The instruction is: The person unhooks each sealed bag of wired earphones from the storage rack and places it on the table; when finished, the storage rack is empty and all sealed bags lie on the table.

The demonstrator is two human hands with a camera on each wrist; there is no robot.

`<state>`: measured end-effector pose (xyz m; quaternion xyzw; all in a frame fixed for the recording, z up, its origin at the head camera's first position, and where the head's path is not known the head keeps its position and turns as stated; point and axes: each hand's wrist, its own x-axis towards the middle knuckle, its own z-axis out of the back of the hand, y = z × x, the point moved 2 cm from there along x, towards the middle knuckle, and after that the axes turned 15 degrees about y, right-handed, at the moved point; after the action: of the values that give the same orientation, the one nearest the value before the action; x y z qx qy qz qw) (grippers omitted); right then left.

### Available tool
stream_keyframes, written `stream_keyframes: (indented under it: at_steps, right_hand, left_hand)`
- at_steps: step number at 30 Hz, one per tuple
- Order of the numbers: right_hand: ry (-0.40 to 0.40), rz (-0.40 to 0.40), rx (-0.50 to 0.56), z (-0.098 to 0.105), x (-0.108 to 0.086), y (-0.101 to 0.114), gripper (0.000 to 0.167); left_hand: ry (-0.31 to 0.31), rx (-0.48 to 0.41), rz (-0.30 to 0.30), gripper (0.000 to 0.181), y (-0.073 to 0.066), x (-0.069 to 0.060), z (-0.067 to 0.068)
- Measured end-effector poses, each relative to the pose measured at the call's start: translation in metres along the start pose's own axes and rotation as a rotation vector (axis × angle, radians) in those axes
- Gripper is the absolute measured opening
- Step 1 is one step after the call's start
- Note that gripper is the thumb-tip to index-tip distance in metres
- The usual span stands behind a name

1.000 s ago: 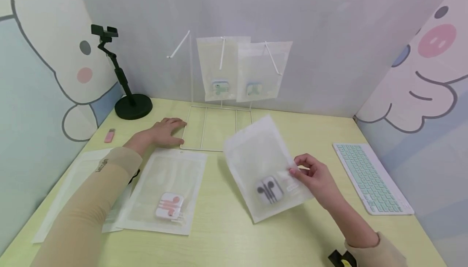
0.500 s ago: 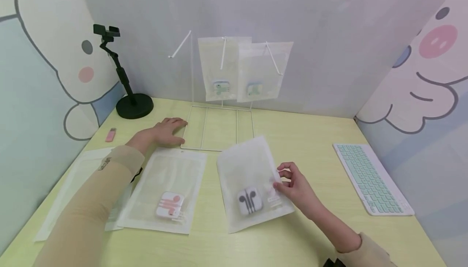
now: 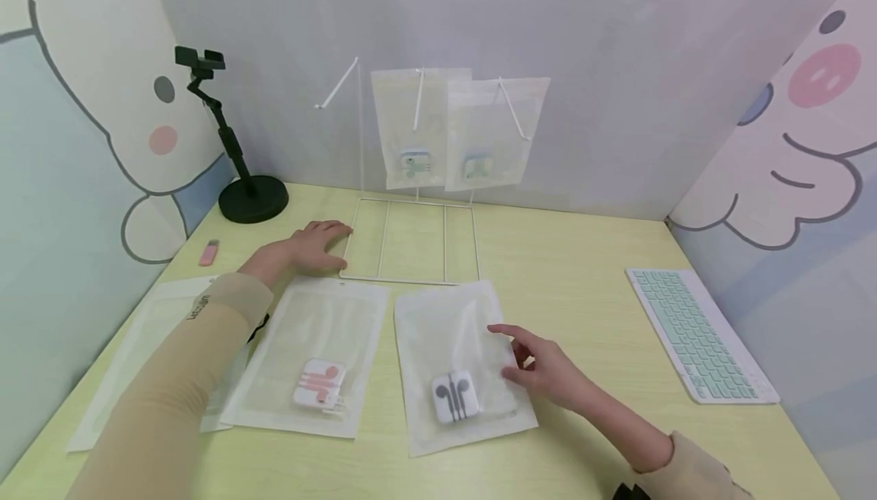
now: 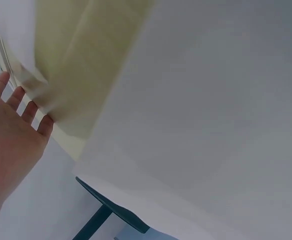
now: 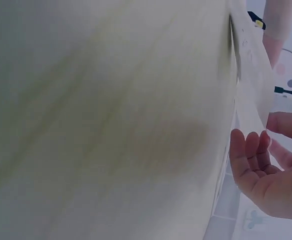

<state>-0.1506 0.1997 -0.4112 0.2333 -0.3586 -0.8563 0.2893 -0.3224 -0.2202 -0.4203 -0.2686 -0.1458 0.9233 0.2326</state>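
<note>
In the head view, a translucent zip bag with grey-and-white boxed earphones lies on the table. My right hand is at its right edge, thumb and forefinger parted; the right wrist view shows the fingers loosely bent beside the bag's edge. My left hand rests on the table with fingertips and thumb at the left side of the white wire rack's base. It also appears with spread fingers in the left wrist view. Left of centre lies another bag with pink-and-white earphones.
Two bags with green earphones hang on the rack's hooks; its left hook is bare. A further bag lies partly under the left forearm. Around them are a black stand, a pink-capped stick and a mint keyboard.
My right hand has lowered the bag with grey earphones leftward and toward me onto the table, and its fingers have come apart. The left hand has stayed at the rack.
</note>
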Motion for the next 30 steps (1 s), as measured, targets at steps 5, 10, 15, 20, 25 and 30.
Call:
stream_keyframes:
  at_steps: [5,10,15,20,25,30]
  right_hand:
    - [0.082,-0.036,-0.113,-0.002,0.003,-0.003,0.074]
    - [0.152,-0.080,-0.290,-0.006,0.008,-0.006,0.086]
    - [0.140,-0.127,-0.514,-0.011,0.011,-0.004,0.090]
    - [0.118,-0.134,-0.646,-0.015,0.015,0.001,0.094]
    - [0.098,-0.135,-0.672,-0.019,0.018,0.008,0.094]
    - [0.104,-0.143,-0.679,-0.020,0.021,0.015,0.092]
  left_hand:
    - [-0.006,0.005,0.007,0.071,0.002,0.002,0.000]
    - [-0.010,0.010,0.010,0.071,0.003,0.003,-0.001]
    - [-0.013,0.013,0.007,0.071,0.002,0.002,-0.002]
    - [-0.016,0.011,0.009,0.071,0.001,0.001,-0.001]
    - [-0.019,0.017,0.009,0.071,0.002,0.002,-0.002]
    - [-0.021,0.009,0.010,0.071,0.001,0.002,-0.002]
